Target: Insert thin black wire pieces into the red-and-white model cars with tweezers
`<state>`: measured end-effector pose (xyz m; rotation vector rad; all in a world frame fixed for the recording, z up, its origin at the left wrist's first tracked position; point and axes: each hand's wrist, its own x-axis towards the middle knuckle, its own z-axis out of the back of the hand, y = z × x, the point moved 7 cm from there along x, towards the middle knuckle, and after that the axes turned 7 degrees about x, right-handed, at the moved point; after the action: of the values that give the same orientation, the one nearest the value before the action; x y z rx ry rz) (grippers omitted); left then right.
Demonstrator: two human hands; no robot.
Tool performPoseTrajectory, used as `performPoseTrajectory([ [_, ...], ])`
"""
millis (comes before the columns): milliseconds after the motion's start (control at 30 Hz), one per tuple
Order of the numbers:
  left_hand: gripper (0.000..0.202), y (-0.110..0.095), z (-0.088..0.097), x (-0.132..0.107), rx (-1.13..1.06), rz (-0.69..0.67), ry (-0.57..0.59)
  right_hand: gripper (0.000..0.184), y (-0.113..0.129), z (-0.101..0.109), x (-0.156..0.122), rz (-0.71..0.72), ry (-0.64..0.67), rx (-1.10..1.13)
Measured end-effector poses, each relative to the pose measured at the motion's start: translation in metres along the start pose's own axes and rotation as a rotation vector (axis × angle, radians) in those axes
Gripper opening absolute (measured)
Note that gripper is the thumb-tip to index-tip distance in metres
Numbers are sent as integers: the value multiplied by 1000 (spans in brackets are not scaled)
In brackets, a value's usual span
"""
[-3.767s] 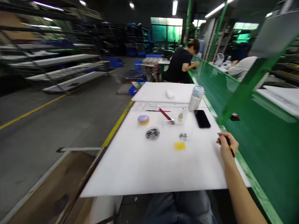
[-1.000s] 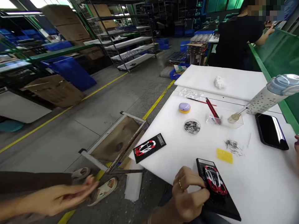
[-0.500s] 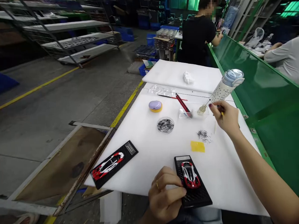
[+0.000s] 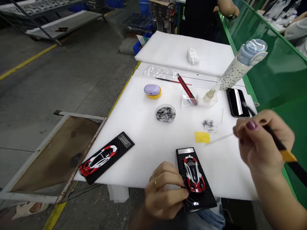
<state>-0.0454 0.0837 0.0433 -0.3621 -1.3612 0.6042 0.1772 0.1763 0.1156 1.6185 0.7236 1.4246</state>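
My left hand [image 4: 165, 191] is closed on the left edge of a black display base [image 4: 201, 203]. A red, white and black model car [image 4: 194, 174] is mounted on that base. My right hand [image 4: 263, 143] pinches a thin pale stick [image 4: 222, 138], blurred, pointing left toward a yellow sticky piece [image 4: 202, 137]. A black tool with a yellow band [image 4: 287, 156] is also tucked in that hand; its kind is unclear. Short black strips [image 4: 208, 125] lie loose beyond the yellow piece. Another model car [image 4: 100, 158] rests on its own base at the left.
Across the white tabletop stand a round dish of black strips [image 4: 165, 114], a lilac case [image 4: 152, 90], a clear tray [image 4: 189, 101] with red tools [image 4: 186, 88], a small bottle [image 4: 209, 95], a phone [image 4: 238, 102] and a tumbler [image 4: 240, 68]. A green partition [image 4: 271, 73] borders the right.
My right hand has moved from beside the small bottle toward me and right, carrying the thin stick. The phone has come into sight. My left hand still holds the base; the view has tilted down.
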Motion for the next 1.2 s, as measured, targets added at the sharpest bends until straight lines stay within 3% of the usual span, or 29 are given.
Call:
performPoseTrajectory([
  [100,15,0,1,0,3,17,4,24,-25,-12,-39,-320,82,277],
  [200,16,-1,1,1,0,29,16,26,-40,-18,-55,-434,78,327],
  [467,20,0,1,-2,42,78,25,28,-47,-18,-61,-494,75,313],
  [1200,20,0,2,-1,48,111,2,22,-44,-17,-62,-464,56,344],
])
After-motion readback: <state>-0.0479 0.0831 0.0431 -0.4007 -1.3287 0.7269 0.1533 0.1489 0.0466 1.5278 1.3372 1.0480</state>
